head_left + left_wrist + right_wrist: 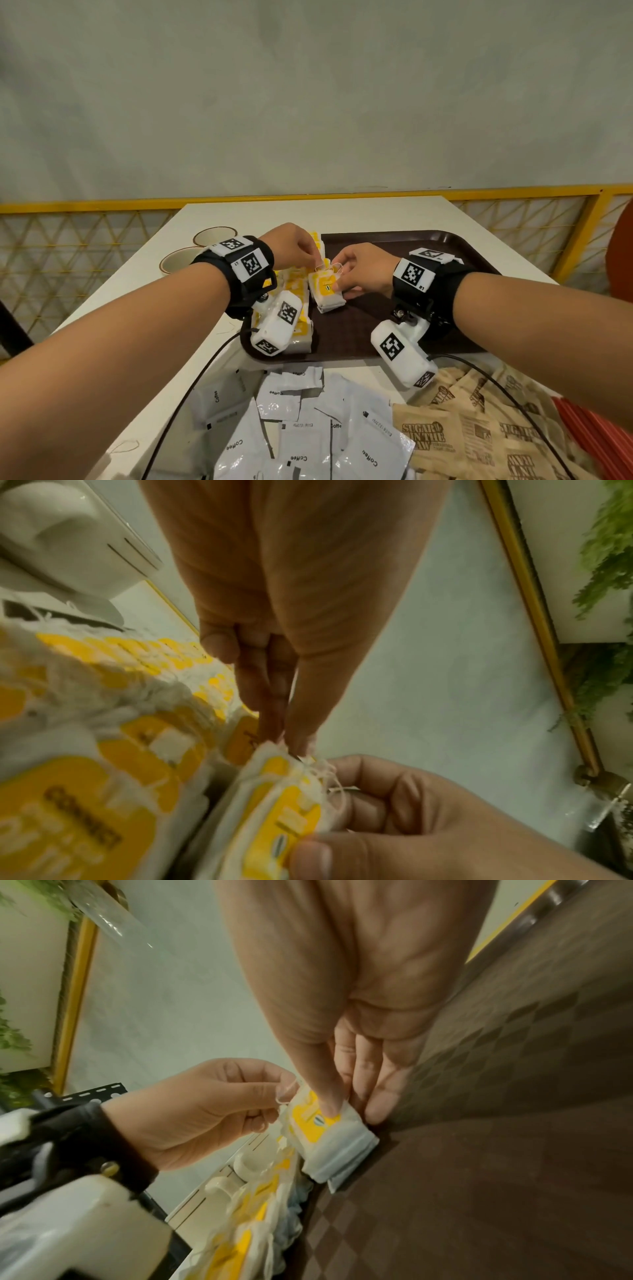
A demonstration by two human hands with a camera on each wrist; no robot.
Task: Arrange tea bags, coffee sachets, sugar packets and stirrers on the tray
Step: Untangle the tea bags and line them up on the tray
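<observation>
A dark brown tray (376, 246) (479, 1177) lies on the white table. A row of tea bags with yellow tags (298, 301) (103, 750) (246, 1231) runs along its left side. My right hand (342, 281) (342, 1104) grips a small stack of tea bags (327, 296) (274, 818) (329, 1137), thumb on the yellow tag, standing it on the tray beside the row. My left hand (313, 265) (291, 739) pinches the white string at the top of that stack. Coffee sachets (308, 428), brown sugar packets (462, 435) and red stirrers (589, 431) lie near me, off the tray.
Two paper cups (212, 236) stand on the table left of the tray. A black cable (191, 387) crosses the near table. A yellow mesh railing (102, 240) runs behind the table. The tray's right half is bare.
</observation>
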